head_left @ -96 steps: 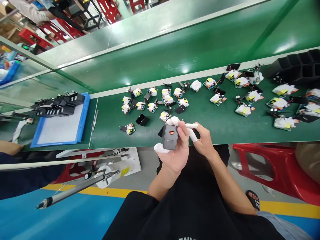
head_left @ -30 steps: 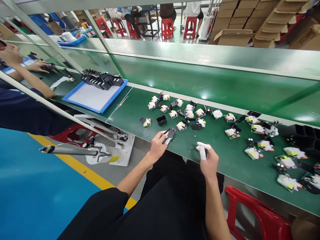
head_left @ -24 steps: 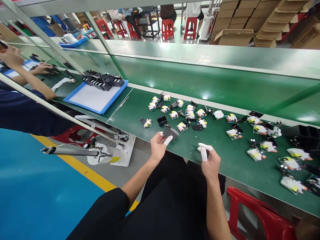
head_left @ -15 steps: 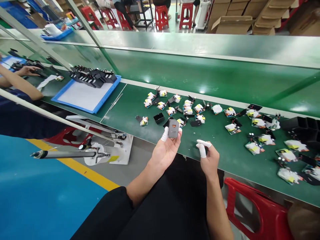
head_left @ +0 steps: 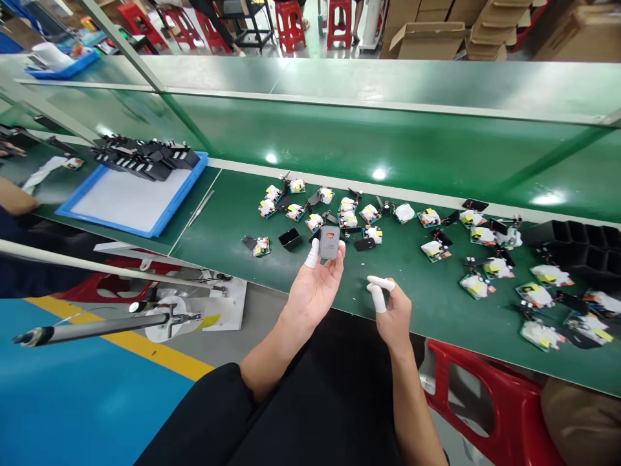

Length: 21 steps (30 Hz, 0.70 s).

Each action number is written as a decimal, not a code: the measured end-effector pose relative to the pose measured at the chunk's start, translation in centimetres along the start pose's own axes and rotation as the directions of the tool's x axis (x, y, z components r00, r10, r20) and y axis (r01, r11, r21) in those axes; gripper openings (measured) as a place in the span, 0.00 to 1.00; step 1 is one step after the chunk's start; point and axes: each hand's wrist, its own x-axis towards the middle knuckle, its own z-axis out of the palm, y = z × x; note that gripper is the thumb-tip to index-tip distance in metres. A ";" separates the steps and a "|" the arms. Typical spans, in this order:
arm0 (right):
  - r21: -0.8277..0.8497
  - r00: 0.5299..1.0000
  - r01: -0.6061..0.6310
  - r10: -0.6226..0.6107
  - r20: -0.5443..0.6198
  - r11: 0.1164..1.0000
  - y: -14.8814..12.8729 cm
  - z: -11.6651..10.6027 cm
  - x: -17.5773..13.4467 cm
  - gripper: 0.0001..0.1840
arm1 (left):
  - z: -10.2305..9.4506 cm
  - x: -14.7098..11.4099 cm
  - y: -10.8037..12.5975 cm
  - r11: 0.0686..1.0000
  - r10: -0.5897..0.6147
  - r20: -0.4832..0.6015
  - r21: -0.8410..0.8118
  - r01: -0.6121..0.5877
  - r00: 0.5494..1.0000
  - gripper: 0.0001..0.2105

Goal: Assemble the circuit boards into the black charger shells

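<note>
My left hand (head_left: 313,288), with white finger cots on the thumb and a fingertip, holds a small dark grey plastic case (head_left: 330,242) upright by its sides. An orange mark shows on the case's face. To its right, my right hand (head_left: 392,310) hovers over the bench's front edge, thumb and fingers drawn together, also in white cots; nothing is visible in it. Beyond the hands lie several circuit boards (head_left: 348,219) with white padding, yellow labels and wired black parts. An open black box (head_left: 290,239) lies left of the held case.
A blue-rimmed tray (head_left: 158,228) with black cases (head_left: 145,158) stands on the left of the green bench (head_left: 233,213). Black open housings (head_left: 577,243) are stacked at the right. Tweezers (head_left: 200,207) lie by the tray. A red stool (head_left: 524,408) stands at right; a co-worker's arm (head_left: 14,196) shows far left.
The camera view has shifted, so bench items appear further left. My left hand still holds the grey case, now facing me more squarely. My right hand keeps nearly the same pose.
</note>
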 end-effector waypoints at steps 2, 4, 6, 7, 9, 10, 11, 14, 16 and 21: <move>-0.026 1.000 0.014 -0.014 0.015 1.000 -0.3 0.1 0.1 0.13 | 0.9 3.2 0.3 0.993 0.071 0.049 0.092 -0.075 0.996 0.13; -0.037 0.999 0.028 -0.027 0.023 0.999 -0.7 0.2 0.3 0.12 | 3.1 7.9 1.4 0.959 0.155 0.133 0.218 -0.182 0.979 0.12; -0.039 0.999 0.047 -0.046 0.015 0.998 -1.0 0.4 0.4 0.12 | 6.0 13.8 3.1 0.811 0.310 0.262 0.428 -0.398 0.914 0.10; -0.039 0.998 0.056 -0.055 0.011 0.998 -1.2 0.5 0.4 0.11 | 7.5 16.7 4.1 0.659 0.382 0.337 0.554 -0.509 0.861 0.11; -0.043 0.997 0.076 -0.075 0.008 0.996 -1.3 0.6 0.5 0.11 | 10.0 21.8 5.8 0.234 0.438 0.444 0.783 -0.576 0.782 0.13; -0.046 0.996 0.085 -0.085 0.007 0.995 -1.4 0.6 0.5 0.11 | 11.0 23.8 6.4 0.065 0.438 0.465 0.837 -0.543 0.769 0.14; -0.049 0.996 0.093 -0.093 0.005 0.994 -1.4 0.6 0.5 0.10 | 11.6 25.4 6.9 0.005 0.440 0.472 0.849 -0.528 0.764 0.16; -0.045 0.995 0.101 -0.102 -0.004 0.994 -1.5 0.5 0.6 0.10 | 12.1 28.0 7.1 -0.033 0.436 0.465 0.864 -0.503 0.770 0.20; -0.026 0.995 0.095 -0.096 -0.003 0.995 -1.4 0.4 0.6 0.10 | 11.7 28.7 7.1 -0.024 0.434 0.444 0.875 -0.483 0.784 0.23; 0.043 0.999 0.039 -0.038 -0.014 0.998 -1.0 0.5 0.8 0.11 | 10.8 28.9 9.6 0.024 0.456 0.389 0.894 -0.448 0.800 0.36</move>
